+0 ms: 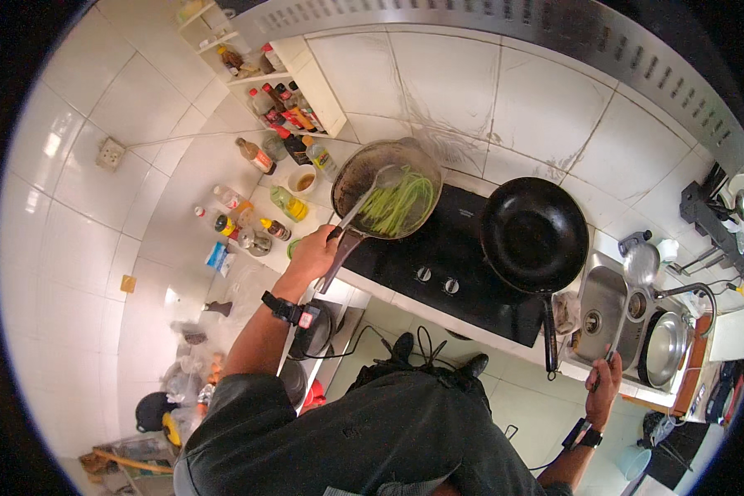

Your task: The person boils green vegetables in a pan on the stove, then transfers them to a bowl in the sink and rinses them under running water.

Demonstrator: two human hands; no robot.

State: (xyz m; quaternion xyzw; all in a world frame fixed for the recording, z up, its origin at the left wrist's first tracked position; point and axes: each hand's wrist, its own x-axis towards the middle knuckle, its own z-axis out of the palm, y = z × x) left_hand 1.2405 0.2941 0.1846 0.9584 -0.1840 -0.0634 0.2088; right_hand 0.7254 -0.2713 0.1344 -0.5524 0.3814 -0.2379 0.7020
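Observation:
My left hand [315, 251] is closed on the dark handle of a metal cooking utensil [359, 208], whose head lies in a wok [345, 177] on the left of the cooktop. Long green vegetable stalks [397, 204] lie in that wok, beside the utensil. The wok's own handle [341, 263] runs just below my left hand. Over at the right, my right hand [606, 378] grips the handle of a metal ladle [641, 265], its round bowl above the sink area. A second, black wok [530, 232] sits on the cooktop's right side with nothing seen in it.
A double steel sink [601, 285] holds a metal pan [664, 353] at its right. Several sauce bottles [288, 203] and a small bowl [302, 180] stand left of the cooktop [465, 248]. The black wok's handle [550, 341] sticks out past the counter edge. A range hood [533, 25] hangs above.

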